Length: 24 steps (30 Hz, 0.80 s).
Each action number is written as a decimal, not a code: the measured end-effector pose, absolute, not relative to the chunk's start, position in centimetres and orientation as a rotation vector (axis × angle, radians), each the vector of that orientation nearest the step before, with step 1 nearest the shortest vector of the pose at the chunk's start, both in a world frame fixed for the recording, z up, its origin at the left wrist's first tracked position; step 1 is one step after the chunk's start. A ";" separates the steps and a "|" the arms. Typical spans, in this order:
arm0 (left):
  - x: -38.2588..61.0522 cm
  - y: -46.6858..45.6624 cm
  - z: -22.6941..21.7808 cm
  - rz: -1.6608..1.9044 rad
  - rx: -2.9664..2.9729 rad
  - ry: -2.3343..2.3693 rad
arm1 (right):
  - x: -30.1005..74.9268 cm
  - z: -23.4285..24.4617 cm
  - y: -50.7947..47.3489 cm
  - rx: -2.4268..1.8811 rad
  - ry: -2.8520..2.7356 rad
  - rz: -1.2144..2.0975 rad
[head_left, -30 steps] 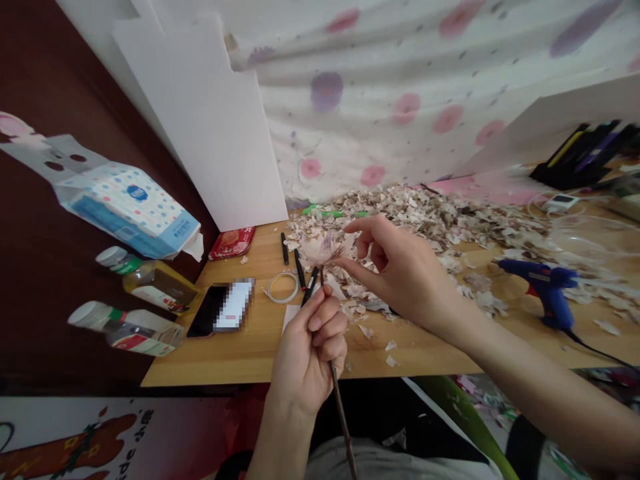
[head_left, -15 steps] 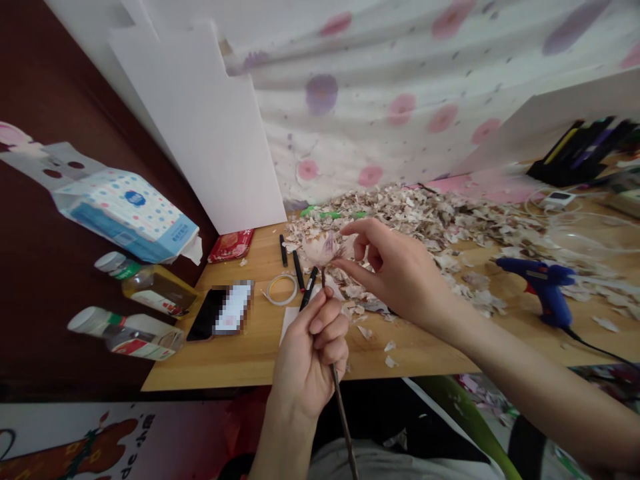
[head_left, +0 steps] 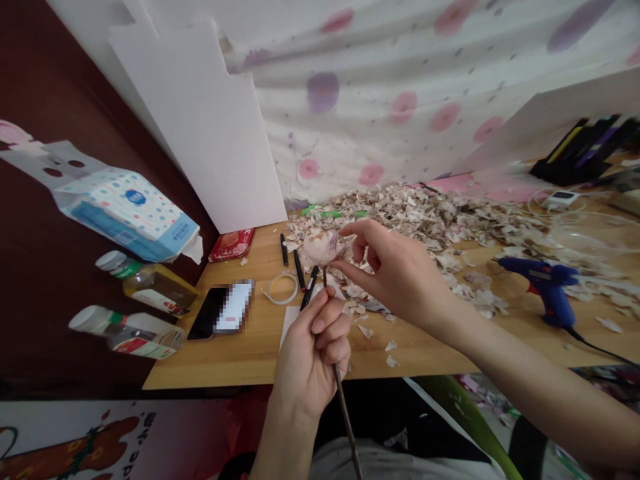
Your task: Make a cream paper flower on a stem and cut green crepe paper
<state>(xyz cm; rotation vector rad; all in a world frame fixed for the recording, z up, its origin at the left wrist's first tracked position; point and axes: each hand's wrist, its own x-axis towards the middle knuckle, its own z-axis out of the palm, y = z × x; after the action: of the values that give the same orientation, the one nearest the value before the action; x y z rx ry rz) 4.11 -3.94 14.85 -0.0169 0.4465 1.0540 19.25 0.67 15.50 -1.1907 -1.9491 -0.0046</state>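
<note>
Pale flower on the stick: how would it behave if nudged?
The flower would probably crumple; its petals look thin and papery. It may wobble, perched atop a slender stick gripped lower down by the left hand.

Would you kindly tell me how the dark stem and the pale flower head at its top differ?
The dark stem is long, thin and brown; the pale flower head is wider, cupped and whitish with purplish marks. The left hand closes around the stem, while the flower head sits above that grip, beside the right hand. They share one place: the stem's upper end.
</note>
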 end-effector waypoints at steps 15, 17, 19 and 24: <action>4.0 -4.0 14.6 1.052 -0.031 0.422 | 19.5 15.5 0.4 -1.200 -1.947 -0.010; 3.9 -4.0 14.6 1.056 -0.032 0.414 | 19.6 15.4 0.4 -1.193 -1.951 -0.008; 3.8 -4.0 14.6 1.056 -0.028 0.407 | 19.7 15.4 0.3 -1.193 -1.950 -0.010; 3.9 -4.1 14.5 1.045 -0.019 0.391 | 19.4 15.4 0.5 -1.202 -1.945 -0.022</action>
<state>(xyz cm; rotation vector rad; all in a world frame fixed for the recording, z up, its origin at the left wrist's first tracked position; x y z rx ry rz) 3.89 -4.07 14.52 -0.0194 0.3914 1.0452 19.43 0.50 15.41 -1.2018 -1.9455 -0.0219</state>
